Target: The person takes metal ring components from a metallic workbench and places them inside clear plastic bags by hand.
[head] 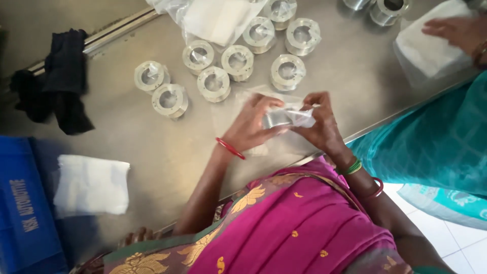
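Note:
Both my hands are raised over a steel table [127, 137], close together. My left hand [251, 127], with a red bangle at the wrist, grips a small ribbed metal ring [274, 120]. My right hand [320, 127], with green bangles at the wrist, pinches the clear plastic bag [300, 117] that lies around the ring. Beyond my hands, several similar metal rings [213, 83] wrapped in clear plastic stand on the table.
A pile of clear plastic bags [213, 18] lies at the far edge. Another person's hand [456, 30] rests on a white stack [431, 48] at top right, with their teal garment [436, 147] beside me. On the left are a black cloth [63, 81], a folded white cloth [91, 185] and a blue crate [20, 203].

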